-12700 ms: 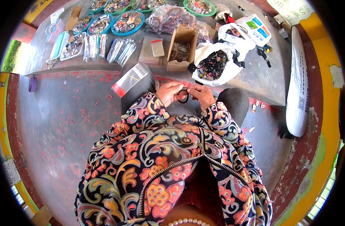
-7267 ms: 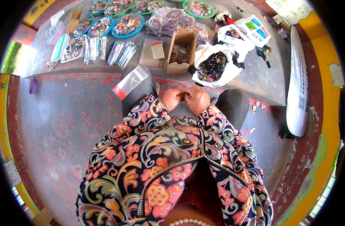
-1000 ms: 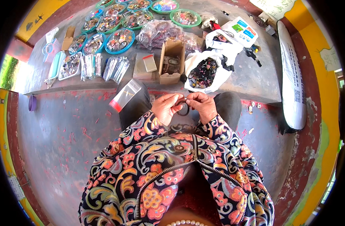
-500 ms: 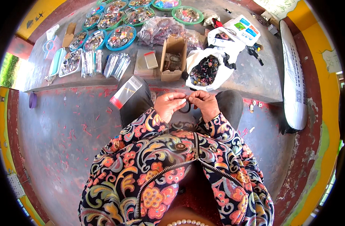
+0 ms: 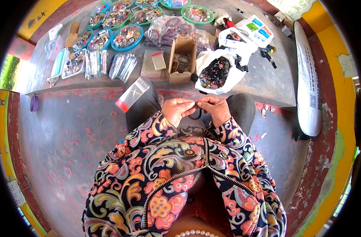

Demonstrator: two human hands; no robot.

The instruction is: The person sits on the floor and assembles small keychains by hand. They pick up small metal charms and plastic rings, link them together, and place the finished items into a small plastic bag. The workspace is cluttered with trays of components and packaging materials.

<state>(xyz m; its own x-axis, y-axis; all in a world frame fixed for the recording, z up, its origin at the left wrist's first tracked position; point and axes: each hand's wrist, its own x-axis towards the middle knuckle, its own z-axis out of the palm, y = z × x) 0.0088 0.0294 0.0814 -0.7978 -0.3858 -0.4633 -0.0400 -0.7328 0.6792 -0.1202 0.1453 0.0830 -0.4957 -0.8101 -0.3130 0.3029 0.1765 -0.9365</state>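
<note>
Bare left hand [image 5: 176, 111] and bare right hand [image 5: 215, 110] brought fingertip to fingertip since a second ago

A dark, round, thin loop [image 5: 196, 119] is held between them, over the lap, its lower curve left hanging below the fingers. Its top edge is gripped narrowly by both hands, thumb pressed to forefinger; what else may be pinched there is hidden and cannot be told.

Across the left thigh, clad in dark grey cloth [image 5: 144, 106], a clear flat plastic pouch with a red end [image 5: 132, 94] is laid, a yellow strip seen in it.

Beyond, on the grey concrete ledge [image 5: 267, 87], an open brown cardboard box [image 5: 180, 78] is placed straight ahead. To its right, a white plastic bag [image 5: 234, 82] is filled with small dark and coloured pieces; to its left, clear pouches [image 5: 147, 71] are stacked. Farther off, a round blue basin [image 5: 127, 49] is heaped with mixed small goods. On the near floor [image 5: 66, 142], red scraps [image 5: 89, 134] are scattered at left.
</note>
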